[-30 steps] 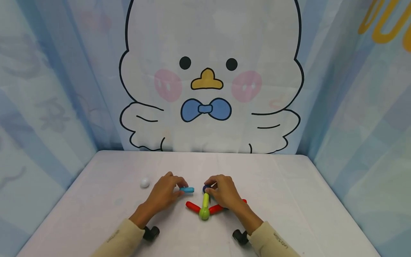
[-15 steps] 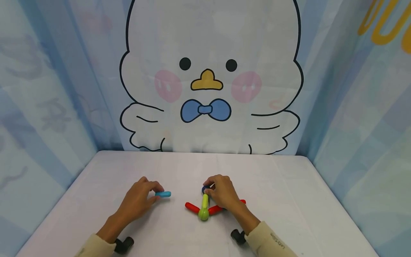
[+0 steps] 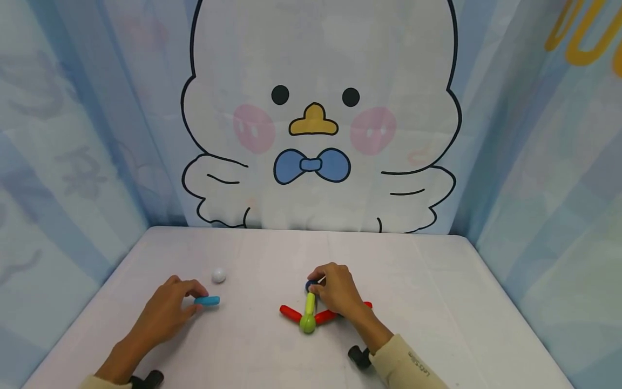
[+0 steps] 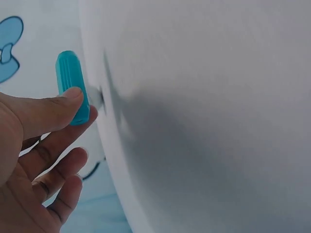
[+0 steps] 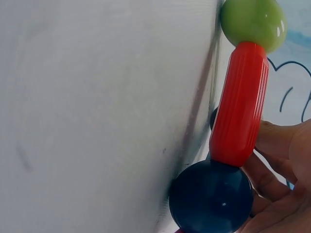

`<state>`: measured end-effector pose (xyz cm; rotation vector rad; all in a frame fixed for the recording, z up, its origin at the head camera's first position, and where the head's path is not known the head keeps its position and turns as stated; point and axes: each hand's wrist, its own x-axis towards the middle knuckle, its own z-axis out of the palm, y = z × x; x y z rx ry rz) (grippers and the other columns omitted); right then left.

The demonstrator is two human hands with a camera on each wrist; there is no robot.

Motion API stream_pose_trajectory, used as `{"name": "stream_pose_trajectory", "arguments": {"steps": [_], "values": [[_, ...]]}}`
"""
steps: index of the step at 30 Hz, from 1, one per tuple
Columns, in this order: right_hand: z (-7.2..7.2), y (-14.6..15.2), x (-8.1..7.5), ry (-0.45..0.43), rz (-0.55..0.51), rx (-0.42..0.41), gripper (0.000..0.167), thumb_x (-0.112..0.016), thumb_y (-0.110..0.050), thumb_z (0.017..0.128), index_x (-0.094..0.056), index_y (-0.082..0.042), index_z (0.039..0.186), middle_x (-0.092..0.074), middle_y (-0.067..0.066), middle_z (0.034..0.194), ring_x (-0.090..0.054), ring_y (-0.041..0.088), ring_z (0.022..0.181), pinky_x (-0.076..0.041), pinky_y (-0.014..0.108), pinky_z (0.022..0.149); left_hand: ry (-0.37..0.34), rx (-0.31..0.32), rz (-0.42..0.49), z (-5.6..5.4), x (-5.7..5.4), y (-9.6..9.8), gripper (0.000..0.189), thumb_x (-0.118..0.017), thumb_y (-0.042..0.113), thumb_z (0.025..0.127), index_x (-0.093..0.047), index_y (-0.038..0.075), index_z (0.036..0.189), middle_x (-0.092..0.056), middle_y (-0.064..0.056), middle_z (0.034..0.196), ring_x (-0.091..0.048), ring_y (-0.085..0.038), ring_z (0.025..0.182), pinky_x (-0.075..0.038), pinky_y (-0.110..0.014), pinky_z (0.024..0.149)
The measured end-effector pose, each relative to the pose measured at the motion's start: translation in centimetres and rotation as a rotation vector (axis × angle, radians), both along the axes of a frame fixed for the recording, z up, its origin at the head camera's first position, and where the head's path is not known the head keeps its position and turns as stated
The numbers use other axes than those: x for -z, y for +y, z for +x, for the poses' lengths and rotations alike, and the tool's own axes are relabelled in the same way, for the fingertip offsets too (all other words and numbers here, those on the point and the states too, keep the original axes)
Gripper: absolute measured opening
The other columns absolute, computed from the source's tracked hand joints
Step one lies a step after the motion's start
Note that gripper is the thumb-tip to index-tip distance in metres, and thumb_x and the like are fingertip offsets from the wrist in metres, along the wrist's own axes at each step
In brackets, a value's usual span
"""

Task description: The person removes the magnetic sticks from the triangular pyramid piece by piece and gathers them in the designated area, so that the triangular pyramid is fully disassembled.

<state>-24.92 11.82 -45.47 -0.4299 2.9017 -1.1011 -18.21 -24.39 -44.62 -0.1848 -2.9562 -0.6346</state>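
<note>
"What is the left hand (image 3: 165,310) holding?"
"At lower left, its fingers are pinching a light-blue ribbed plastic stick (image 3: 207,301); a white ball (image 3: 219,275) is sitting just above it in the frame."
"And the right hand (image 3: 338,292)?"
"Below centre, its fingers are pinching a dark-blue ball (image 3: 309,284); a lime-green plastic stick (image 3: 310,304) is running down to a green ball (image 3: 308,324) between red plastic sticks (image 3: 290,313)."

i have one left hand (image 3: 162,313) and one right hand (image 3: 338,290). i count one white ball (image 3: 219,275), one green ball (image 3: 307,324) and two dark blue balls (image 5: 211,196), four in all; one light blue stick (image 3: 209,301), one lime stick (image 3: 310,304) and three red sticks (image 3: 290,314), five in all.
</note>
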Motion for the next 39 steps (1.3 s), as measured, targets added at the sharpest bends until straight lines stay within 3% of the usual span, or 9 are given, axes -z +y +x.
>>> {"name": "stream_pose_trajectory", "arguments": {"steps": [10,17,28,34,39], "values": [[0.1,-0.1,0.1,0.009,-0.016,-0.005,0.018,-0.084,-0.008,0.091,-0.082,-0.009,0.109,-0.077,0.002,0.101,-0.068,0.011,0.085,-0.061,0.028,0.079,-0.016,-0.014,-0.020,1.1,0.6,-5.0,0.018,-0.085,0.007,0.087,-0.076,0.017,0.099,-0.072,0.002,0.098,-0.058,-0.021,0.095,-0.050,-0.038,0.079],[0.3,0.0,0.1,0.012,-0.019,-0.003,0.018,-0.083,-0.008,0.091,-0.082,-0.009,0.109,-0.077,0.002,0.100,-0.067,0.012,0.085,-0.061,0.029,0.079,-0.007,-0.020,-0.022,1.3,1.3,-7.0,0.019,-0.084,0.004,0.086,-0.076,0.016,0.098,-0.074,0.002,0.098,-0.059,-0.025,0.099,-0.052,-0.043,0.081],[0.3,0.2,0.4,0.034,-0.018,0.010,0.019,-0.084,-0.009,0.091,-0.082,-0.010,0.109,-0.078,0.001,0.100,-0.067,0.011,0.085,-0.060,0.028,0.080,-0.059,-0.046,-0.017,1.1,1.2,-7.0,0.020,-0.082,0.001,0.087,-0.076,0.012,0.103,-0.074,-0.001,0.099,-0.058,-0.029,0.103,-0.054,-0.053,0.088],[0.3,0.3,0.6,0.054,-0.009,0.004,0.020,-0.084,-0.012,0.091,-0.082,-0.011,0.111,-0.079,-0.001,0.102,-0.067,0.011,0.087,-0.058,0.029,0.081,0.005,-0.033,-0.045,1.6,0.9,-6.8,0.029,-0.086,0.000,0.083,-0.076,0.012,0.108,-0.075,-0.004,0.103,-0.058,-0.029,0.102,-0.054,-0.056,0.089],[0.8,0.4,0.3,0.060,-0.002,0.001,0.025,-0.085,-0.014,0.091,-0.081,-0.011,0.116,-0.079,0.002,0.110,-0.071,0.018,0.097,-0.060,0.040,0.091,0.074,-0.020,-0.052,1.8,0.2,-5.5,0.030,-0.089,0.006,0.082,-0.077,0.014,0.108,-0.076,-0.007,0.109,-0.058,-0.031,0.104,-0.053,-0.058,0.091]]}}
